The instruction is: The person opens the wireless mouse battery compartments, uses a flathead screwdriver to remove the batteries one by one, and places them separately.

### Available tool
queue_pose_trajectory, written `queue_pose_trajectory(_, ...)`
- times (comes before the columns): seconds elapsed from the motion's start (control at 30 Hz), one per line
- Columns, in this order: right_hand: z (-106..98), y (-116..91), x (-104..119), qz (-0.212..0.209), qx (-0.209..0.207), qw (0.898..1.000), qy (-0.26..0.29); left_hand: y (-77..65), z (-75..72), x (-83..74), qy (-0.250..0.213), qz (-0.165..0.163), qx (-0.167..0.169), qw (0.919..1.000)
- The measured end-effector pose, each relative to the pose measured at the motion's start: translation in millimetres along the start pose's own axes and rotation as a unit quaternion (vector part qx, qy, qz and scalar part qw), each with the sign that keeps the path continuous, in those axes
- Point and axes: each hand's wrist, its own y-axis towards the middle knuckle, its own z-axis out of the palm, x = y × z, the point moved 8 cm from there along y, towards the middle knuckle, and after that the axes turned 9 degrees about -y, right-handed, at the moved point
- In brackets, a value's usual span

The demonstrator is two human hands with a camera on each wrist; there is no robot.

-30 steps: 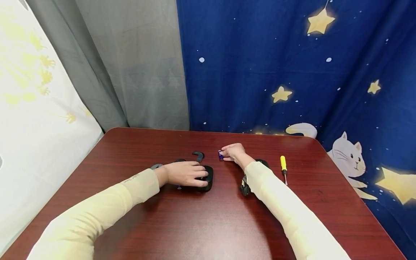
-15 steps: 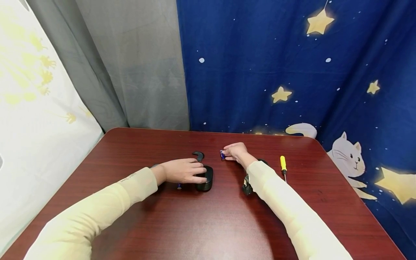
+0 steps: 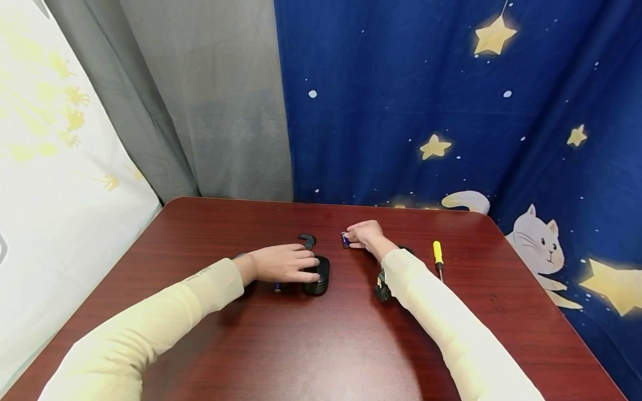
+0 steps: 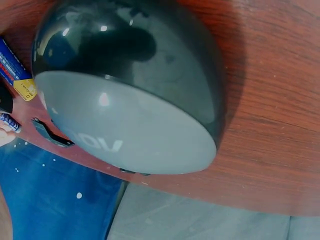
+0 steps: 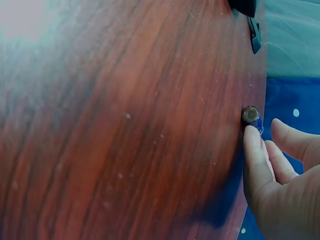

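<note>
My left hand point(image 3: 286, 263) lies palm down, its fingers draped over a small black case with rounded corners point(image 3: 317, 286). Under that wrist, a glossy black and grey computer mouse point(image 4: 135, 120) fills much of the left wrist view. A blue and yellow battery point(image 4: 20, 75) is beside the mouse; its end point(image 3: 277, 287) shows below the hand in the head view. Farther right, my right hand point(image 3: 368, 235) has its fingertips at a second blue battery point(image 3: 345, 240) on the table. In the right wrist view one fingertip touches this battery point(image 5: 251, 117), while another finger stands apart from it.
A dark hook-shaped piece point(image 3: 307, 240) lies behind the black case. On the right is a screwdriver with a yellow handle point(image 3: 438, 255), its shaft partly behind the right sleeve. Curtains hang past the far edge of the dark red table point(image 3: 321, 345).
The right hand and its battery have shifted slightly right. The left hand has moved a little back and left, and the black case under it now shows more of its front side.
</note>
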Motion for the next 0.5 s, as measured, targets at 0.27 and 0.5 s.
queue_pose_trajectory(0.27, -7.9, -3.6, 4.6, -0.011, -0.008, 1.000, -0.001, 1.8, -1.9, 1.4, -0.007, -0.006, -0.001, 1.0000)
queue_pose_trajectory(0.5, -14.4, -6.4, 5.3, -0.010, -0.008, 1.000, -0.006, 5.2, -4.8, 1.6, -0.007, -0.007, -0.013, 0.9999)
